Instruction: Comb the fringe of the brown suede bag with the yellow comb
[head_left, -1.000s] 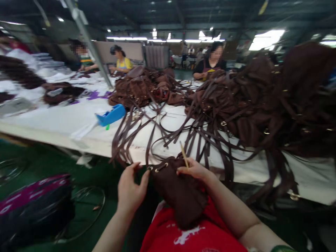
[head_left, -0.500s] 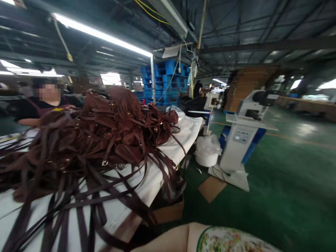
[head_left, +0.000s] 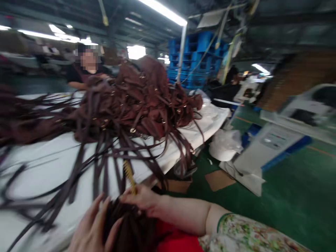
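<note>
Head view: the brown cloth (head_left: 136, 229) lies between both hands, near the counter (head_left: 61, 148). The right hand's (head_left: 143, 199) grip is closed around a yellow stick (head_left: 128, 171); the left hand's (head_left: 90, 229) fingers are spread at the cloth, its hold unclear. Beyond, strapped brown bags (head_left: 139, 101) heap up before a co-worker (head_left: 85, 70).

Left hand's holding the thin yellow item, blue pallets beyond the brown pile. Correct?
One slip: the head view shows the thin yellow item in the right hand, not the left hand. The blue pallets are beyond the brown pile, as you say.
</note>
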Action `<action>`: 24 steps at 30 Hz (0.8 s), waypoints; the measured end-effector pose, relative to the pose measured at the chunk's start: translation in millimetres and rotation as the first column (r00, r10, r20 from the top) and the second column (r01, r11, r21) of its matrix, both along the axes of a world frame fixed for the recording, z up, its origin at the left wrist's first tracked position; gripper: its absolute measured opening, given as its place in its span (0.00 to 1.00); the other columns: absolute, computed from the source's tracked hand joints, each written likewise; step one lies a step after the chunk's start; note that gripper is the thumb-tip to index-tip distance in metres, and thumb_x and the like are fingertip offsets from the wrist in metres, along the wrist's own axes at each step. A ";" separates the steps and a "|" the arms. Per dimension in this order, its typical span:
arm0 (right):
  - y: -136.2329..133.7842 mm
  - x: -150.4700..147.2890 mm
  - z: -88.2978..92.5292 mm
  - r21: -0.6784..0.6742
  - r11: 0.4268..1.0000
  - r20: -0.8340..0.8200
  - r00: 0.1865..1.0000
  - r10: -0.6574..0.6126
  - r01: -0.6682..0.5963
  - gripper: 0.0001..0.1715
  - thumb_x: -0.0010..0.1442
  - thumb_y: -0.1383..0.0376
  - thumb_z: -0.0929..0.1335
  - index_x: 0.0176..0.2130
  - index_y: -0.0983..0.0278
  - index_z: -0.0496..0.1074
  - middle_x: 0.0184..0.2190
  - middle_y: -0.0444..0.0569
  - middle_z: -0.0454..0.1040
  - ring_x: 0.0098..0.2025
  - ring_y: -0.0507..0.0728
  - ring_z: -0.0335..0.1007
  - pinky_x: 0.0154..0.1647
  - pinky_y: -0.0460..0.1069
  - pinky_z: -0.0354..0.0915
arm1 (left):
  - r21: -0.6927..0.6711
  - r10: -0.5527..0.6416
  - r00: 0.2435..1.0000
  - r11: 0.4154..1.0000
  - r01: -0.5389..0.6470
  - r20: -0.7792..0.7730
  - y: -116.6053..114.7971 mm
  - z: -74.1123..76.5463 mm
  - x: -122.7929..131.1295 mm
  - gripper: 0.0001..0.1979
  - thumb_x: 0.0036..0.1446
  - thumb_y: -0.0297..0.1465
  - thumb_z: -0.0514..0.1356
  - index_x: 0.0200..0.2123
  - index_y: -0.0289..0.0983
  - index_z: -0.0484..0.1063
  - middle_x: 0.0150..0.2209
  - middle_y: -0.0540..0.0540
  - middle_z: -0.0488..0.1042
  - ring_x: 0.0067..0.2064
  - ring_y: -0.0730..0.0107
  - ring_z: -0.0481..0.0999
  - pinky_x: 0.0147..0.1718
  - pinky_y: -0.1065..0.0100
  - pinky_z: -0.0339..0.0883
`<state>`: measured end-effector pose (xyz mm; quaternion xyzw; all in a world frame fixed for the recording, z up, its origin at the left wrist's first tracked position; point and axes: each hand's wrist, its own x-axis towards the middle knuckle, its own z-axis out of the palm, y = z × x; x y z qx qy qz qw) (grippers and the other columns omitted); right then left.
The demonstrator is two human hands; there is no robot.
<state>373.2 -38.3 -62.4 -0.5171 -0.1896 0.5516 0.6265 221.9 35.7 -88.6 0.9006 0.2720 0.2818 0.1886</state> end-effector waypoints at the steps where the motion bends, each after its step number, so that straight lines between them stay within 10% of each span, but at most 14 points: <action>1: -1.8 -0.1 -0.5 -0.016 1.000 -0.048 0.999 0.018 -0.019 0.25 0.31 0.51 0.78 0.23 0.64 0.70 0.13 0.33 0.64 0.15 0.44 0.52 0.13 0.41 0.49 | -0.021 -0.026 0.998 0.999 0.025 -0.053 -4.3 10.0 -10.9 0.28 0.55 0.42 0.54 0.59 0.43 0.60 0.60 0.43 0.64 0.57 0.50 0.68 0.55 0.50 0.65; 7: 7.9 2.4 -23.4 0.089 0.986 -0.210 0.965 0.157 -0.141 0.21 0.42 0.53 0.76 0.31 0.64 0.72 0.24 0.42 0.75 0.25 0.49 0.69 0.25 0.43 0.64 | -0.056 0.153 0.988 0.987 -0.150 0.039 -3.4 54.4 -17.9 0.26 0.52 0.42 0.62 0.52 0.39 0.66 0.54 0.39 0.68 0.56 0.56 0.67 0.55 0.55 0.62; 12: 2.3 -5.0 -20.1 0.134 0.970 -0.222 0.948 0.227 -0.201 0.22 0.43 0.51 0.76 0.32 0.63 0.73 0.28 0.44 0.77 0.30 0.53 0.73 0.34 0.47 0.69 | -0.380 -0.063 0.981 0.925 -0.011 -0.181 2.4 73.0 -29.9 0.21 0.50 0.49 0.61 0.36 0.38 0.74 0.37 0.45 0.75 0.39 0.61 0.74 0.39 0.64 0.67; 18: 0.3 -7.4 -16.7 0.068 0.966 -0.073 0.965 0.252 -0.248 0.23 0.42 0.49 0.75 0.28 0.63 0.70 0.21 0.41 0.72 0.23 0.51 0.67 0.26 0.46 0.64 | -0.785 -0.377 0.908 0.612 0.096 -0.183 0.0 56.0 -19.6 0.29 0.52 0.53 0.56 0.45 0.36 0.75 0.39 0.43 0.78 0.40 0.59 0.76 0.39 0.66 0.67; 24: 1.0 7.6 -12.1 -0.055 0.948 0.374 0.874 0.311 -0.314 0.22 0.46 0.49 0.73 0.25 0.65 0.69 0.18 0.39 0.67 0.20 0.47 0.60 0.22 0.44 0.59 | -0.844 -0.354 0.934 0.515 0.153 -0.047 -31.3 32.3 13.2 0.29 0.54 0.47 0.57 0.52 0.33 0.71 0.50 0.39 0.75 0.52 0.54 0.72 0.52 0.61 0.64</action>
